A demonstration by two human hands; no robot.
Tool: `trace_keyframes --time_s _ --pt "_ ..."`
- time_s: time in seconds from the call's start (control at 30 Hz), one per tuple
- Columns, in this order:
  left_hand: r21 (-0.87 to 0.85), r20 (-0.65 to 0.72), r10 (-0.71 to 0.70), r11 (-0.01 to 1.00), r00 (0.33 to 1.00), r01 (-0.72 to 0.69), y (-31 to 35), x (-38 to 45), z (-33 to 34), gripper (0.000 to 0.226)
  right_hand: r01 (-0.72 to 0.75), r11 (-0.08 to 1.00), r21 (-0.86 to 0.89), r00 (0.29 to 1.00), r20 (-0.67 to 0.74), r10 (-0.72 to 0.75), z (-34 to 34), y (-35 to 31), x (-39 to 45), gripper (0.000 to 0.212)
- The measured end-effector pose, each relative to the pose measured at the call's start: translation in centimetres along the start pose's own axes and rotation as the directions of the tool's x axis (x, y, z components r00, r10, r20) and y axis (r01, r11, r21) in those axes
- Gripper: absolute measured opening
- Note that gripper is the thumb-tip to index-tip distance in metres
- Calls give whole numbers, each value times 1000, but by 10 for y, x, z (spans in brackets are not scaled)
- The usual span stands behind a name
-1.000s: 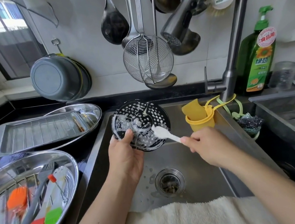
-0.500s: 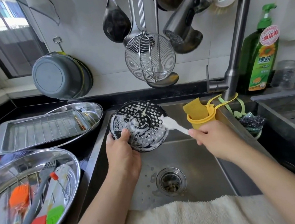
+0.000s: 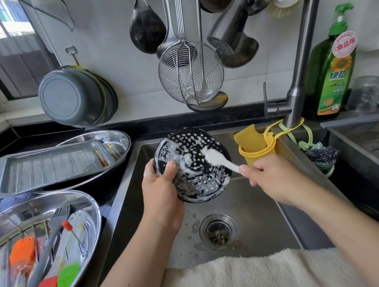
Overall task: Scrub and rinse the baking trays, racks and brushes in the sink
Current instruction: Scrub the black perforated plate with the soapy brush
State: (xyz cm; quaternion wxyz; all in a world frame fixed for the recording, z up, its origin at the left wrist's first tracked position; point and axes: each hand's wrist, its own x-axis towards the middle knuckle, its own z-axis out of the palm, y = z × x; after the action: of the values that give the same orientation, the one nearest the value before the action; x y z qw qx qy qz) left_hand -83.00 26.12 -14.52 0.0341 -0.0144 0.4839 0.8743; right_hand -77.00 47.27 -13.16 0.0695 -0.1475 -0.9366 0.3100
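While the left hand [image 3: 159, 189] grips the soapy black perforated tray [image 3: 192, 165] tilted over the sink [image 3: 250, 205], the right hand [image 3: 271, 176], clasping the white brush [image 3: 218, 160], has swept its head back onto the tray's upper right; scrubbing continues, rinsing apparently pending.

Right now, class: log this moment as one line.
left hand: holds perforated black tray | right hand: scrubs with white brush | suds present | tap off

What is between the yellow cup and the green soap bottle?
In the head view, the grey faucet stem rises between the yellow cup and the soap bottle.
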Motion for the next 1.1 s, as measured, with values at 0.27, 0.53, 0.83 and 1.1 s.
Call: trace_keyframes --time_s 0.27,0.53,0.83,1.1 --pt "80 62 -3 997 998 -2 0 -3 1 24 -3 1000 18 999 -42 4 1 -2 1 49" --pt "125 74 -18 992 997 9 -2 -4 1 23 66 997 36 996 58 -68 2 -7 -5 49" --pt "-33 -35 -113 993 993 112 -5 4 -5 23 66 998 -20 993 96 -64 4 -9 -7 51" --pt "-6 -53 -89 996 995 88 -6 6 -5 22 38 999 -38 995 95 -34 1 -6 -6 50"
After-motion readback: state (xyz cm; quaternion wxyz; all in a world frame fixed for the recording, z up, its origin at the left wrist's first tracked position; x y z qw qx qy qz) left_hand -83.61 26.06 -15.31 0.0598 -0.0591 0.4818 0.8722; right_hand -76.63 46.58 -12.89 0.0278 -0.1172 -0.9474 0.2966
